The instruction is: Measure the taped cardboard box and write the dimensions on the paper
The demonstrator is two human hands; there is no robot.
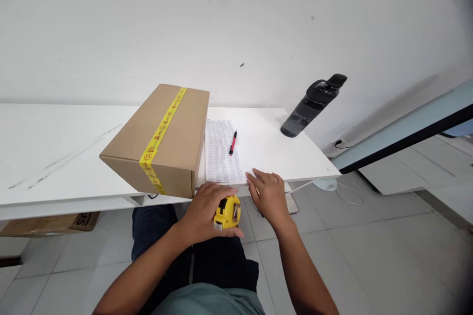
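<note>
My left hand [205, 211] is wrapped round a yellow and black tape measure [229, 212], just in front of the table's front edge. At that edge, beside the lower right corner of a sheet of paper [221, 157] covered in handwriting, rests my right hand [269, 192], its fingers apart and nothing in it. On the paper lies a red and black pen [233, 143]. Left of the paper stands a closed cardboard box [173, 133], with yellow printed tape [162, 130] running over its top and down the near side.
A dark bottle [308, 108] stands near the right end of the white table [74, 152]. Behind is a white wall. Another cardboard box [48, 225] lies beneath the table at left. Cables and a pale blue panel [406, 123] are at right.
</note>
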